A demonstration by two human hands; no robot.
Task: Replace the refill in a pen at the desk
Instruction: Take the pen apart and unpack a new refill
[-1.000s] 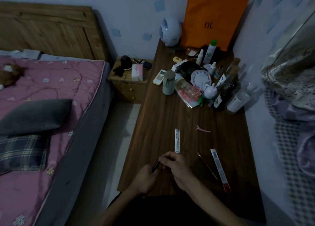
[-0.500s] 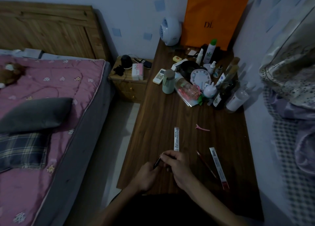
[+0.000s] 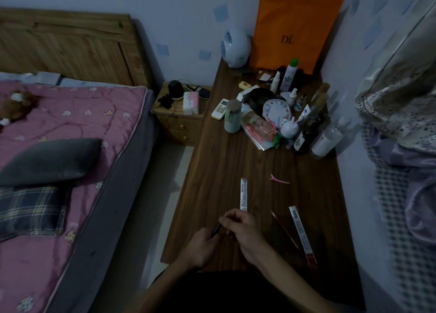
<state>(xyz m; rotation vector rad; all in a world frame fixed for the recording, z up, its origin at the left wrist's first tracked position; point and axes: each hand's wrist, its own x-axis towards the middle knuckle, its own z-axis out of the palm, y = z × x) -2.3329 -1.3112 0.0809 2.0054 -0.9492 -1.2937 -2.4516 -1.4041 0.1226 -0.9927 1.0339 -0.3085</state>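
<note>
1. Leftmost, the left hand (image 3: 200, 246) is curled over the near edge of the desk (image 3: 226, 161), its fingers closed on the lower end of a dark pen (image 3: 216, 229).
2. Directly to its right, the right hand (image 3: 243, 230) meets the pen's upper end; its fingers (image 3: 230, 218) are bent around the barrel, covering that end, so the exact grip cannot be told.
3. Just beyond the right fingertips, a white refill packet (image 3: 243, 194) lies flat on the desk, pointing away from the person.
4. Right of the right hand, a thin reddish refill (image 3: 284, 229) lies loose on the wood, apart from the fingers.
5. Just beside that, further right, a second white packet (image 3: 302, 233) with a red end lies at a slant.
6. Beyond both, a pink hair clip (image 3: 279, 178) rests on the desk.
</note>
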